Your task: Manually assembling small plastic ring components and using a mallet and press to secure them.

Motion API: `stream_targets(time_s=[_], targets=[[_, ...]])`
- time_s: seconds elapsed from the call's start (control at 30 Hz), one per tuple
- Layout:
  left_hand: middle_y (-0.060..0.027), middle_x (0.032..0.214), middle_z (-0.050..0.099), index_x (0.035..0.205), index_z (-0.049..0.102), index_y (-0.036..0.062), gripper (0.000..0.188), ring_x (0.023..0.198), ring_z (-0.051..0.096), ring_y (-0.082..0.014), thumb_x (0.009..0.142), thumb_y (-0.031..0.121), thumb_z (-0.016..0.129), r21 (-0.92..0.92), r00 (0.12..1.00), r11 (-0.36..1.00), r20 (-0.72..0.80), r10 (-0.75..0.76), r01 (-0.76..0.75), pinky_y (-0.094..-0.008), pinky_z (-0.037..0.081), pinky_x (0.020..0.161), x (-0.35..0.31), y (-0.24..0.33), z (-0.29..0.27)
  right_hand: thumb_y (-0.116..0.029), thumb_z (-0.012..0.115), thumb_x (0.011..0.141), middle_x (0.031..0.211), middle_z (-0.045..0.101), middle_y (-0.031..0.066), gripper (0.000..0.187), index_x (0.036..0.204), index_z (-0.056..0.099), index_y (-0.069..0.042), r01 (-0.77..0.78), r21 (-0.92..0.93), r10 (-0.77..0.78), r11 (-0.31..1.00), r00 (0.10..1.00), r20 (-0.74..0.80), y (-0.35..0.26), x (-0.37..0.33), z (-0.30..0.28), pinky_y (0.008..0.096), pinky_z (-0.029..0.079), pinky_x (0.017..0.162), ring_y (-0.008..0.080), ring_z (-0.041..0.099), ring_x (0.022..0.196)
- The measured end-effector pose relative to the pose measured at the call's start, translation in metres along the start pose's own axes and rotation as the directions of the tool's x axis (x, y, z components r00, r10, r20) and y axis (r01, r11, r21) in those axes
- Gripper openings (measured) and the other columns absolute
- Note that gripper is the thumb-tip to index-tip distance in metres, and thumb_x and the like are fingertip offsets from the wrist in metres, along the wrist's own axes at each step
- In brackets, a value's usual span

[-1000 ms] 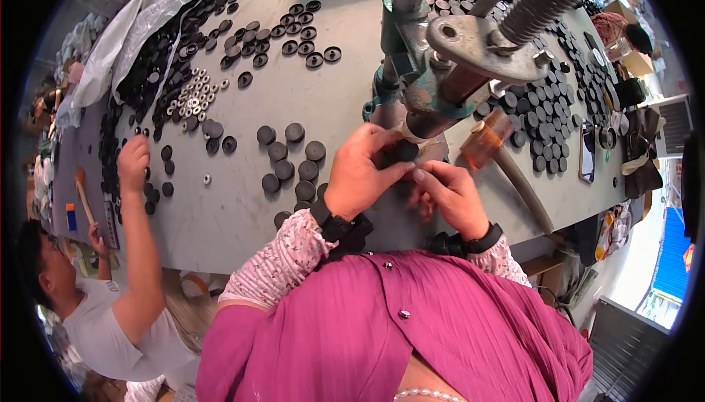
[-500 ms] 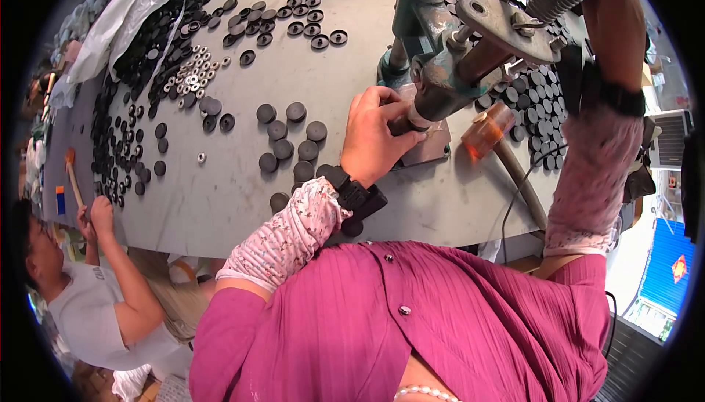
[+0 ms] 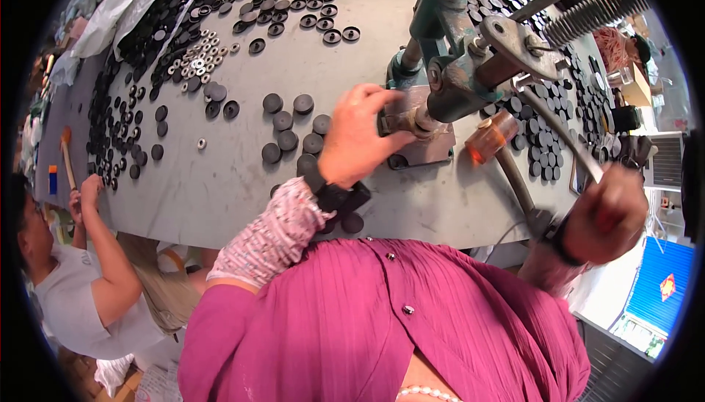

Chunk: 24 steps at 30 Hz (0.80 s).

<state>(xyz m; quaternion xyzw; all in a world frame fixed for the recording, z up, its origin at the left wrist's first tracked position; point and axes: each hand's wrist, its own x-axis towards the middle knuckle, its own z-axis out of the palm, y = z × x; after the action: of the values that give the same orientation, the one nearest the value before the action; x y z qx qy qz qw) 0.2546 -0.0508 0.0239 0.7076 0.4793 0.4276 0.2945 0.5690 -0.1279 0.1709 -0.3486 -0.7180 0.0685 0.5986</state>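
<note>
A green, worn hand press (image 3: pixel 459 82) stands on the table in front of me. My left hand (image 3: pixel 360 138) is beside its ram, thumb and forefinger spread on either side of the metal die block (image 3: pixel 404 119); no part shows in its grip. A dark round piece (image 3: pixel 397 161) sits at the near corner of the press base, by my thumb. My right hand (image 3: pixel 606 215), smeared by motion, is closed round the end of the press's metal lever (image 3: pixel 562 134), low at the right. Something reddish shows between its fingers.
Loose black round caps (image 3: pixel 287 140) lie left of the press. Metal rings (image 3: pixel 198 60) and a white sack (image 3: pixel 121 16) of black parts are farther left. Rows of black discs (image 3: pixel 543 160), an orange-headed hammer (image 3: pixel 492 136) lie right. Another person (image 3: pixel 81 284) works at left.
My right hand has swung from high at the right down toward me, bringing the lever with it. My left hand's fingers have spread and drawn back slightly from the die.
</note>
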Motion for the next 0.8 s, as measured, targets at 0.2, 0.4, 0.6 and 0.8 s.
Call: stream_targets(time_s=[0.2, 0.4, 0.6, 0.8], targets=[[-0.013, 0.113, 0.069, 0.118, 0.073, 0.005, 0.046, 0.109, 0.063, -0.0361, 0.076, 0.017, 0.086, 0.452, 0.998, 0.89, -0.011, -0.055, 0.054, -0.0452, 0.051, 0.097, -0.025, -0.015, -0.065, -0.026, 0.06, 0.106, 0.1, 0.058, 0.0175, 0.023, 0.104, 0.055, -0.003, 0.117, 0.197, -0.104, 0.973, 0.992, -0.072, 0.031, -0.147, 0.046, 0.0321, 0.048, 0.044, 0.0222, 0.055, 0.054], [-0.0161, 0.106, 0.066, 0.111, 0.072, 0.0019, 0.036, 0.1, 0.065, -0.0378, 0.078, 0.012, 0.081, 0.435, 0.978, 0.888, 0.07, -0.195, 0.146, -0.0454, 0.055, 0.089, -0.026, -0.025, -0.066, -0.036, 0.064, 0.106, 0.084, 0.059, 0.0117, 0.032, 0.103, 0.059, -0.005, 0.063, 0.196, -0.074, 0.979, 0.996, 0.05, 0.021, -0.097, 0.035, 0.0325, 0.05, 0.046, 0.0209, 0.057, 0.054], [-0.0101, 0.095, 0.069, 0.107, 0.075, 0.0031, 0.035, 0.078, 0.069, -0.0243, 0.075, 0.011, 0.086, 0.04, 0.987, 0.999, 0.157, -0.026, 0.02, -0.0362, 0.057, 0.074, -0.008, 0.014, -0.009, -0.045, 0.05, 0.111, 0.076, 0.054, 0.0131, 0.046, 0.108, 0.061, -0.001, -0.106, 0.308, 0.07, 0.946, 0.99, 0.126, -0.003, 0.023, 0.018, 0.0216, 0.031, 0.035, 0.0116, 0.041, 0.042], [-0.0108, 0.09, 0.062, 0.099, 0.075, -0.0004, 0.037, 0.08, 0.066, -0.0303, 0.069, 0.013, 0.092, -0.025, 0.997, 1.0, -0.073, 0.01, -0.012, -0.0408, 0.056, 0.073, 0.011, 0.002, 0.041, -0.038, 0.037, 0.113, 0.077, 0.051, 0.0154, 0.044, 0.109, 0.057, 0.001, -0.329, 0.315, 0.303, 0.89, 0.944, 0.13, 0.001, 0.081, 0.026, 0.0247, 0.021, 0.035, 0.0113, 0.03, 0.035]])
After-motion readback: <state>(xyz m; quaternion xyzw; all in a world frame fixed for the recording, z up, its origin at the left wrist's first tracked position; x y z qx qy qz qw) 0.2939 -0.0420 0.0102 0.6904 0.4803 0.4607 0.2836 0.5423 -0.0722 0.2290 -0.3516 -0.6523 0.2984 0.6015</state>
